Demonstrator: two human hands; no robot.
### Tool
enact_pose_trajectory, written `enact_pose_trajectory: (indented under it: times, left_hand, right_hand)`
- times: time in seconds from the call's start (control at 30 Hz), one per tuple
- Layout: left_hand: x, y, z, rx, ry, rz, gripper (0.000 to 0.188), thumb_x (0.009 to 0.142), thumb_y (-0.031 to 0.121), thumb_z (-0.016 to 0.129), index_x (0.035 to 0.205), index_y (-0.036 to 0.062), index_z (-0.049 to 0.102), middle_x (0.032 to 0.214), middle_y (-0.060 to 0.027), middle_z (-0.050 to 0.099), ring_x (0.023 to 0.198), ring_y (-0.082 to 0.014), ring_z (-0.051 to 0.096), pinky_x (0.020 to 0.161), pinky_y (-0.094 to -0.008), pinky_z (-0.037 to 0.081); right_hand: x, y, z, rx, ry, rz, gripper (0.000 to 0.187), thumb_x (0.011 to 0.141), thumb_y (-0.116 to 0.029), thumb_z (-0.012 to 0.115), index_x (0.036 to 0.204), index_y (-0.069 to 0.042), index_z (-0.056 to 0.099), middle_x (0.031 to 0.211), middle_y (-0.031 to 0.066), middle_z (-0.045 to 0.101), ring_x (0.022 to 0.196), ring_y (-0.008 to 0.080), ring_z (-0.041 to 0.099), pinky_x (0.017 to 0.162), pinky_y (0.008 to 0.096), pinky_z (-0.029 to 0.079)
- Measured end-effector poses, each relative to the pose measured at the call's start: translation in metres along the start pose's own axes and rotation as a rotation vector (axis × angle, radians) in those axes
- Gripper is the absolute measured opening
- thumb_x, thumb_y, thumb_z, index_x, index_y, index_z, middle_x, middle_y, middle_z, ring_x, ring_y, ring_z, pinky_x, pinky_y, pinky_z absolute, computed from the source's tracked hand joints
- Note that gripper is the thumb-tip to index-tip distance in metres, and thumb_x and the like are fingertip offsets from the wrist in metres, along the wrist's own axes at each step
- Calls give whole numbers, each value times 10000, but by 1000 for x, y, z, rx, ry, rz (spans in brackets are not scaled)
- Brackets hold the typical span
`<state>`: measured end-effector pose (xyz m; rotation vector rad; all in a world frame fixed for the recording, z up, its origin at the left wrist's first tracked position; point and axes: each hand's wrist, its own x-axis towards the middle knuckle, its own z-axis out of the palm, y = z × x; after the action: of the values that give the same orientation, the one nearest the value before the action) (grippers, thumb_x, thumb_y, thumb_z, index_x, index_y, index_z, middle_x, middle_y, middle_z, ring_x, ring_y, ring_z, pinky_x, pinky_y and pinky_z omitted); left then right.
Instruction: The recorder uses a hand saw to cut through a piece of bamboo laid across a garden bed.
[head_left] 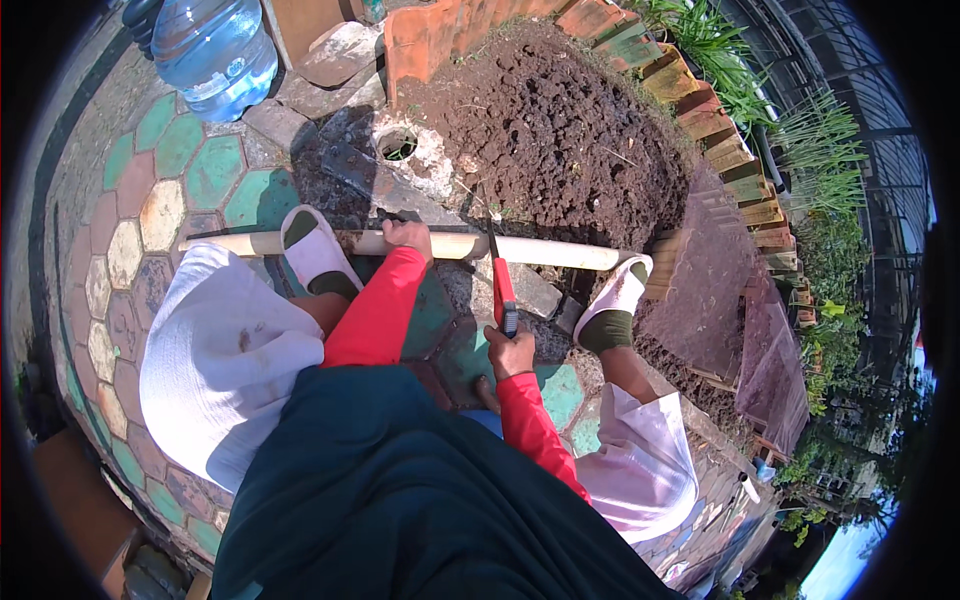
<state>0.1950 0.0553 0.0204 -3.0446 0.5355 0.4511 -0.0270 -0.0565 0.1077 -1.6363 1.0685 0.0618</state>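
A long pale wooden pole lies crosswise in front of me, above the paving and the stones at the soil's edge. My left hand is closed around it, left of its middle. My right hand grips the handle of a handsaw with a red and black grip. Its narrow dark blade reaches up to the pole and crosses it just right of my left hand. My left slipper covers part of the pole. The toe of my right slipper meets the pole near its right end.
Dark loose soil fills a bed edged with upright clay tiles. A round hole in pale concrete sits by its corner. A large blue water bottle stands at the far left on hexagonal paving. Translucent sheets lie to the right.
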Motion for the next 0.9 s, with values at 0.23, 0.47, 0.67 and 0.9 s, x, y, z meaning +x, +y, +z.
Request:
enact_pose_trajectory:
  times: [0.23, 0.47, 0.67, 0.9]
  left_hand:
    - [-6, 7, -44, -105, -188, -11, 275, 614, 160, 635, 880, 123, 692, 967, -97, 662, 980, -238, 609, 954, -402, 298]
    - [-3, 5, -48, -138, -210, -19, 278, 612, 169, 659, 885, 124, 689, 976, -94, 662, 974, -238, 610, 936, -378, 318]
    - [-6, 5, -35, -83, -158, -18, 240, 627, 204, 683, 861, 154, 701, 943, -74, 671, 956, -238, 606, 889, -370, 307]
    - [12, 5, -8, -61, -181, -52, 203, 633, 173, 654, 830, 162, 700, 916, -73, 672, 927, -223, 607, 814, -368, 318]
  right_hand:
    - [-37, 18, 0, -74, 112, -102, 245, 702, -181, 663, 825, 12, 577, 600, 78, 540, 562, 165, 492, 562, 341, 411]
    - [-56, -25, -24, -219, 56, -73, 243, 689, -180, 667, 812, 11, 581, 593, 103, 570, 548, 187, 547, 550, 350, 426]
    - [-47, -37, -21, -154, 28, -37, 247, 696, -180, 648, 792, 34, 570, 619, 146, 579, 596, 235, 584, 586, 375, 435]
    - [-21, -18, -13, 56, 20, -141, 152, 703, -67, 649, 651, -32, 511, 506, 11, 474, 421, 106, 440, 400, 266, 295]
